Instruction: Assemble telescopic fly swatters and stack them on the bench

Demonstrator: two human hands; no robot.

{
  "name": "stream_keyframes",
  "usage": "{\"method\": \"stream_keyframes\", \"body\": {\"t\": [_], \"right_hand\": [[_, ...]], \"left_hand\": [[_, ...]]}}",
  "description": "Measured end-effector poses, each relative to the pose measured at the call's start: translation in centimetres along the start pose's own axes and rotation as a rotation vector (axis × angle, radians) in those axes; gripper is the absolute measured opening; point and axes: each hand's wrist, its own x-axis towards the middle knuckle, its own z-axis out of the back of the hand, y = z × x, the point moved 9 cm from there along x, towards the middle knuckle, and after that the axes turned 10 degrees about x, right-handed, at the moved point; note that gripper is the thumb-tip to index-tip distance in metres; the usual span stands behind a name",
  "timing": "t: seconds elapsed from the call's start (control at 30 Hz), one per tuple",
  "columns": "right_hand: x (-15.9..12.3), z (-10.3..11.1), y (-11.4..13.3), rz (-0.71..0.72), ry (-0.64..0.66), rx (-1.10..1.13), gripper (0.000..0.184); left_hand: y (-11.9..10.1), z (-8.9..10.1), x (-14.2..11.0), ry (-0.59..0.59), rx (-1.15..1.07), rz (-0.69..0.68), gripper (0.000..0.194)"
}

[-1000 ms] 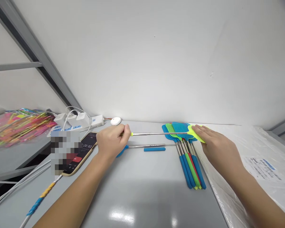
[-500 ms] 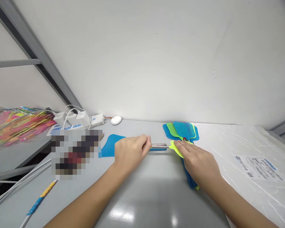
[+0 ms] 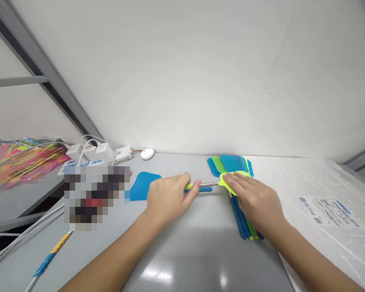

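My left hand (image 3: 169, 197) is closed around the handle of a yellow-green fly swatter (image 3: 211, 185), whose short metal shaft runs sideways between my hands. Flat fingers of my right hand (image 3: 259, 202) lie over its mesh head, gripping it; the thumb is hidden. Behind and below my left hand, a blue fly swatter (image 3: 142, 185) rests on the table, its mesh head to the left and its handle showing on the right. A stack of blue and green fly swatters (image 3: 235, 163) lies behind and under my right hand, handles pointing towards me.
A white power strip (image 3: 94, 163) with plugged-in chargers stands at the left back, near a small white round case (image 3: 147, 154). A bag of colourful swatters (image 3: 27, 162) lies on the far left. Plastic-wrapped white sheeting (image 3: 319, 182) with a label covers the right side. A blurred-out patch hides something left.
My left thumb has shifted, and the yellow-green handle now shows beyond the fist. My right hand has moved slightly up and right with the swatter's head, exposing more handles of the stack.
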Motion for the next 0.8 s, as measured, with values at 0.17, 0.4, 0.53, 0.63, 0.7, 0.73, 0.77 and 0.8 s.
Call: {"method": "stream_keyframes", "body": {"t": [0.17,0.4,0.53,0.63,0.7,0.73,0.77,0.8], "right_hand": [[0.4,1.8,-1.8,0.006,-0.096,0.015,0.047],[0.8,2.4,-2.7,0.065,-0.077,0.025,0.052],[0.4,3.7,-6.5,-0.27,-0.217,-0.048,0.051],[-0.6,3.3,-9.4,-0.509,-0.284,0.035,0.055],[-0.8,1.8,-10.4,-0.547,-0.245,0.154,0.053],[-0.9,0.9,-10.7,-0.556,-0.223,0.237,0.051],[-1.1,0.1,-11.0,-0.569,-0.213,0.331,0.048],[-1.2,-0.4,-11.2,-0.583,-0.216,0.422,0.045]], "left_hand": [[-1.6,-2.2,-0.7,0.256,-0.261,-0.029,0.037],[-3.7,-4.3,-1.8,0.55,-0.876,0.057,0.04],[-5.8,-5.5,-3.2,0.764,-1.319,0.15,0.038],[-6.6,-5.9,-3.7,0.799,-1.603,0.292,0.036],[-6.9,-6.1,-3.8,0.798,-1.72,0.4,0.034],[-7.1,-6.1,-3.7,0.807,-1.757,0.441,0.033],[-7.5,-6.1,-3.6,0.819,-1.782,0.464,0.032],[-8.1,-6.0,-3.4,0.829,-1.794,0.464,0.031]]}}
